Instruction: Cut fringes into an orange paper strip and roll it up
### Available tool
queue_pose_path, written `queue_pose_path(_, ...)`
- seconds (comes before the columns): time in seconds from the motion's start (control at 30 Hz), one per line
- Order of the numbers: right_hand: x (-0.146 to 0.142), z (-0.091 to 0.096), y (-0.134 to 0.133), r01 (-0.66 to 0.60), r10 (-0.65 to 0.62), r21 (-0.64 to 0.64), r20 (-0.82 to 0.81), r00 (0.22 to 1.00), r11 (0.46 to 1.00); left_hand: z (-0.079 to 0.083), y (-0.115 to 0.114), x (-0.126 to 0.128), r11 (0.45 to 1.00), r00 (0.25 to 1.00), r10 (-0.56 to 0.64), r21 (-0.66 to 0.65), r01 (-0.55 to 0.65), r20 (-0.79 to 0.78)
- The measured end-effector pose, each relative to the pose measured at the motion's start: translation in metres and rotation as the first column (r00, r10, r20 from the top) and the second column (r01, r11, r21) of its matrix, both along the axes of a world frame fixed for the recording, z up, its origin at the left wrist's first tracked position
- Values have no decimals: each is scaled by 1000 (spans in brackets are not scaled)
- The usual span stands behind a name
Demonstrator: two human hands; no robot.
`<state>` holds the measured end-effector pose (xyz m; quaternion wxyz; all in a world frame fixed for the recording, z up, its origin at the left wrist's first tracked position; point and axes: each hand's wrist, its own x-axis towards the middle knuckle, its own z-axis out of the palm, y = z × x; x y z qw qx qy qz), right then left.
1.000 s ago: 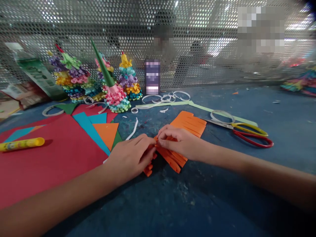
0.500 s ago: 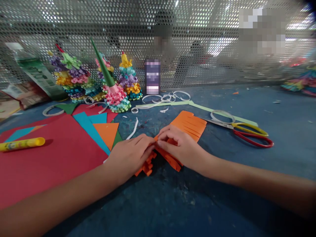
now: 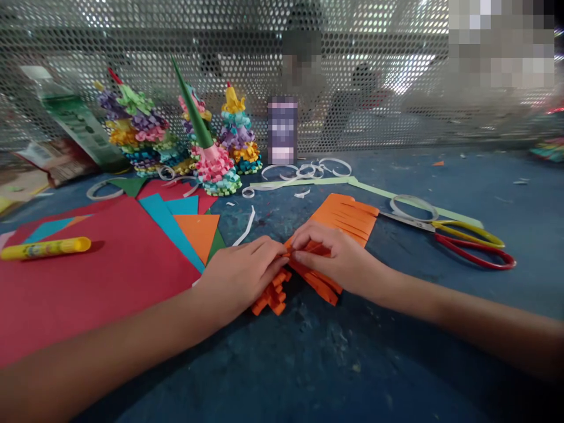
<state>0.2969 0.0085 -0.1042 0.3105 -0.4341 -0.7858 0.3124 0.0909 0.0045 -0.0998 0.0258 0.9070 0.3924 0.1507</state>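
An orange fringed paper strip (image 3: 348,216) lies on the blue table, cut into narrow slits on its right part. Toward its left end the cut tabs are curled, showing as an orange cluster (image 3: 272,296) under my fingers. My left hand (image 3: 244,273) is closed over that curled end, fingertips pinching the paper. Close against it, my right hand (image 3: 337,255) pinches the strip between thumb and forefinger, the other fingers bent. The spot where both sets of fingertips meet is partly hidden. Scissors (image 3: 471,238) with yellow and red handles lie right of the strip.
Red paper (image 3: 110,252) covers the left side, with a yellow glue stick (image 3: 46,248) on it. Curly paper cones (image 3: 215,170), a bottle (image 3: 79,123) and a phone (image 3: 282,130) stand along the perforated metal screen (image 3: 388,59). Tape rings (image 3: 414,207) and white curls lie about.
The whole view has shifted slightly, so things sit a little farther right. Both hands keep their pinch on the orange strip, with hardly any visible change in the paper.
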Motion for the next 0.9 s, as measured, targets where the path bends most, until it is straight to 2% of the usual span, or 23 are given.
queue_pose_path(0.17,-3,2,-2,6,-11,59,90,996,998,-2,1,1,999,998,-11,30,13,-68)
queue_pose_path(0.3,3,14,2,-79,32,159,278,960,984,7,12,-5,997,995,46,70,-40,-94)
queue_pose_path(0.37,8,18,5,-158,80,196,352,932,968,13,24,-11,997,994,71,49,-67,-85)
queue_pose_path(0.5,13,17,11,-261,173,168,412,895,951,21,51,-26,996,983,-13,-87,-3,-186)
queue_pose_path(0.57,13,14,12,-265,175,165,420,890,950,26,56,-30,995,985,39,-82,-54,-168)
queue_pose_path(0.67,12,9,12,-251,156,183,415,896,951,36,42,-24,979,980,192,86,-187,-56)
queue_pose_path(0.7,12,8,11,-242,149,186,410,900,952,39,33,-20,971,980,195,146,-188,-37)
queue_pose_path(0.73,11,7,11,-239,147,187,404,903,953,41,22,-14,973,988,151,183,-141,-39)
queue_pose_path(0.8,11,5,11,-247,156,187,399,904,951,38,-1,-2,974,990,-72,207,96,-120)
queue_pose_path(0.83,11,5,11,-252,160,190,399,903,949,34,-11,4,963,976,-141,205,174,-165)
queue_pose_path(0.9,10,4,10,-250,152,201,403,902,947,22,-25,13,960,963,-168,186,208,-211)
